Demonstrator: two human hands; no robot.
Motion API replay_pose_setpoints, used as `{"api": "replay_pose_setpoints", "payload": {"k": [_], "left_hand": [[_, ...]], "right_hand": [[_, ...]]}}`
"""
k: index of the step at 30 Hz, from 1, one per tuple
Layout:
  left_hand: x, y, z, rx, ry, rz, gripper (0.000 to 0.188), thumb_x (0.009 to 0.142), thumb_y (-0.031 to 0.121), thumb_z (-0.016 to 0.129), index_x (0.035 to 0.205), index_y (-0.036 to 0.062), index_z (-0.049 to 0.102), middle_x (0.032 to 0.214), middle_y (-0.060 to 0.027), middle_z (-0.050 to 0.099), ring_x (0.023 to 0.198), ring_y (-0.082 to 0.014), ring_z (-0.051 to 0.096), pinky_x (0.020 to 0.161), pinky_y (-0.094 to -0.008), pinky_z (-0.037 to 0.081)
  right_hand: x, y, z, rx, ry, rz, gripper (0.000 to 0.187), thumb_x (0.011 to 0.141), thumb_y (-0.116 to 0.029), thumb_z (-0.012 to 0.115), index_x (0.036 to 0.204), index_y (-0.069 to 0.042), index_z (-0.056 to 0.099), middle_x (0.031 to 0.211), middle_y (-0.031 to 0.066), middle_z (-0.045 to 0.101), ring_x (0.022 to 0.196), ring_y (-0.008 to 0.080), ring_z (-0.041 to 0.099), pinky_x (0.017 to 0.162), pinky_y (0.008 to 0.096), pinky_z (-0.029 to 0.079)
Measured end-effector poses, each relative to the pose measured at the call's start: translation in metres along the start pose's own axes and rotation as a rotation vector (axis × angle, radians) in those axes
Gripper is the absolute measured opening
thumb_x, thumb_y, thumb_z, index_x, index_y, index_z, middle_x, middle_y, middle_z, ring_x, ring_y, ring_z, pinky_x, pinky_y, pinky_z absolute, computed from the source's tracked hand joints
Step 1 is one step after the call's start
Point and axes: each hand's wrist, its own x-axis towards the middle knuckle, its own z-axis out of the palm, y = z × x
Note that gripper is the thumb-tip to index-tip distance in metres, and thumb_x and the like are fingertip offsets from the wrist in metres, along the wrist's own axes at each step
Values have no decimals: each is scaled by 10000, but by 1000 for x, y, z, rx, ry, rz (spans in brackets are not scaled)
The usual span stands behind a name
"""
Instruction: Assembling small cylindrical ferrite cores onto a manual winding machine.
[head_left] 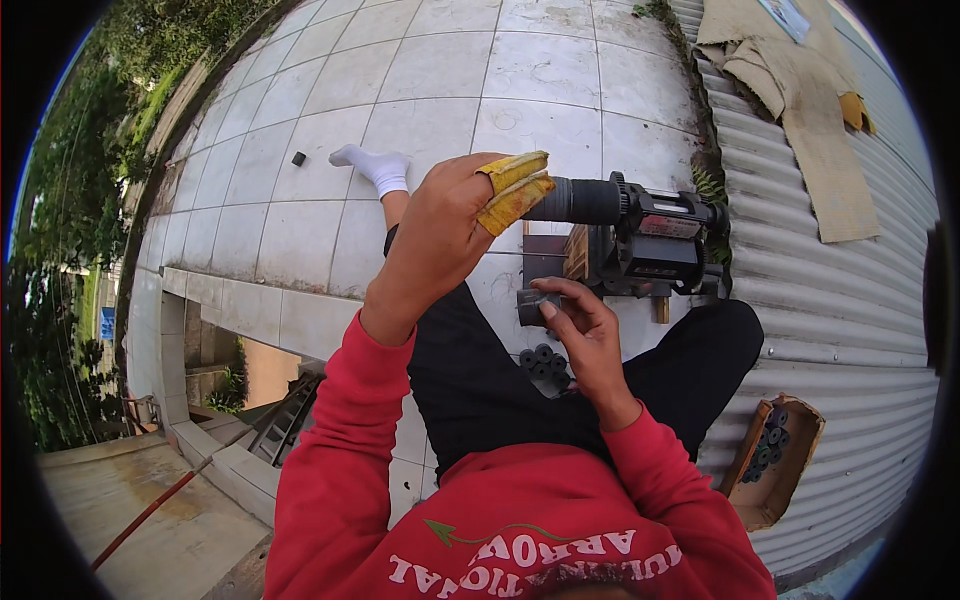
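Observation:
A black motor-driven machine point(655, 245) stands on the tiles between my spread legs. A dark ribbed cylinder point(585, 200) sticks out of its left side. My left hand point(450, 210), with yellow finger guards point(517, 190) on its fingers, is closed round the cylinder's left end. Below it, my right hand point(588, 340) pinches a short dark grey ring-like roll point(534, 307) between thumb and fingers, apart from the cylinder. Several similar dark rolls point(543, 362) lie grouped just below that hand. What is inside my left palm is hidden.
A cardboard box point(775, 470) with dark rolls sits at right on corrugated sheeting point(850, 350). Brown cardboard pieces point(825, 150) lie farther up. A small black block point(298, 158) rests on the tiles near my white-socked foot point(375, 165). A low tiled ledge point(250, 310) borders the left.

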Motion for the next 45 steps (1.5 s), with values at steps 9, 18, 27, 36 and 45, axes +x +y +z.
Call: {"api": "replay_pose_setpoints", "payload": {"k": [9, 18, 27, 36, 45], "left_hand": [[26, -20, 17, -231, -244, -220, 168, 1037, 96, 586, 1033, -60, 647, 904, -172, 625, 800, -347, 616, 738, -419, 485], [17, -20, 21, -239, -267, -296, 188, 1069, 118, 588, 1045, -55, 659, 817, -161, 603, 699, -258, 536, 681, -378, 464], [17, -26, 26, -179, -222, -240, 279, 1041, 230, 612, 971, -28, 691, 892, -224, 674, 801, -470, 647, 704, -502, 509], [11, -20, 25, -169, -169, -230, 226, 1015, 200, 628, 963, -2, 716, 927, -176, 690, 815, -423, 676, 714, -486, 537], [7, -20, 28, -214, -149, -198, 155, 978, 65, 637, 1045, -50, 716, 984, -159, 718, 789, -360, 673, 712, -391, 525]], "right_hand": [[1, -15, 18, 7, 61, -54, 217, 1138, -156, 596, 1204, -9, 742, 1241, 93, 742, 1065, 147, 723, 762, 333, 682], [9, 21, -4, -633, 4, -139, 196, 1042, -184, 750, 1186, -53, 777, 1071, 87, 759, 889, 213, 733, 713, 325, 580], [-2, 191, -55, -1072, -244, -10, 242, 896, -87, 782, 1133, -59, 744, 1148, 150, 685, 1125, 379, 681, 925, 493, 570], [25, 281, -47, -1347, -513, -89, 254, 943, -63, 661, 1178, -64, 758, 1180, 149, 677, 1201, 356, 661, 978, 467, 587], [34, 208, -27, -975, -320, -297, 236, 915, -92, 785, 1148, -69, 761, 1165, 146, 754, 1048, 332, 732, 870, 446, 591]]}}
